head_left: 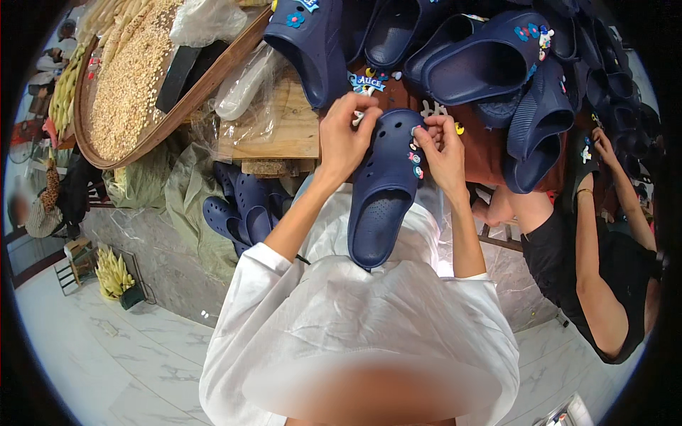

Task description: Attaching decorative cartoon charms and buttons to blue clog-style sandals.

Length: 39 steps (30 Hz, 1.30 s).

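Observation:
A navy clog (382, 186) rests toe-up against my lap, its heel toward me. Several small colourful shoe charms (415, 157) sit along its right side. Beside the clog's toe, my left hand (346, 136) is closed, pinching a small white shoe charm (357, 118). My right hand (442, 153) is closed at the clog's upper right edge, with thumb and fingertips on a small pale charm (417, 130). Just beyond my left hand lies a blue banner-shaped charm (366, 82) on the reddish-brown table surface, near a few other loose charms.
Navy clogs (483, 67) are heaped ahead and to the right, some with charms. A wooden board (284, 121) and a woven tray of grain (128, 106) are at left. More clogs (245, 202) hang low at left. On the right, a person in black (597, 277) works close by.

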Tool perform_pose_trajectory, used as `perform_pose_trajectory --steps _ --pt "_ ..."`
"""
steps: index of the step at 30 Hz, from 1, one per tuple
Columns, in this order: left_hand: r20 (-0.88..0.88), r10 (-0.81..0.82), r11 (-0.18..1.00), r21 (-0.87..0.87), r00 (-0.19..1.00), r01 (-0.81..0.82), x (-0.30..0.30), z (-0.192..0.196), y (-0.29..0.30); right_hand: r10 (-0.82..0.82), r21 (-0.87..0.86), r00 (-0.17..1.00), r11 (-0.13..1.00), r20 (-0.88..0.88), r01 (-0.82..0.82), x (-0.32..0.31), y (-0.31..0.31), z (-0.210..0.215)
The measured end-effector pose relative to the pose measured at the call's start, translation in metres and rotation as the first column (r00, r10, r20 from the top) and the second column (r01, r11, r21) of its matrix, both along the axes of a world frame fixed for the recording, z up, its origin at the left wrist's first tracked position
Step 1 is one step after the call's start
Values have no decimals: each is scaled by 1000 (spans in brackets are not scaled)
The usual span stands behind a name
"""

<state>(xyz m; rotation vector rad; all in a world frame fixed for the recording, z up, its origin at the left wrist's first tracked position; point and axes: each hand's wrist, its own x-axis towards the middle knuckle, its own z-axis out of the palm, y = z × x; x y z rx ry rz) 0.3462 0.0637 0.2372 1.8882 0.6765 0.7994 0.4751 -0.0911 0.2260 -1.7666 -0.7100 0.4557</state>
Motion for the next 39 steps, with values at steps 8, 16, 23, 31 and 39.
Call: perform_pose_trajectory --steps 8,16,23,31,39 --pt "-91 -72 863 493 993 107 24 -2 13 14 -120 969 993 247 16 -7 -4 21" --pt "-162 -129 984 102 978 147 -12 -2 -30 109 -423 962 906 251 8 1 10 42" --pt "-163 -89 990 91 983 105 -15 -5 -35 232 -464 811 884 537 55 -6 17 35" --pt "-110 -66 998 12 992 68 -16 -4 -38 240 -310 795 948 557 -69 -2 14 27" --pt "-119 -65 997 28 991 69 -19 -6 -36 -87 -125 914 981 396 148 14 3 -15"
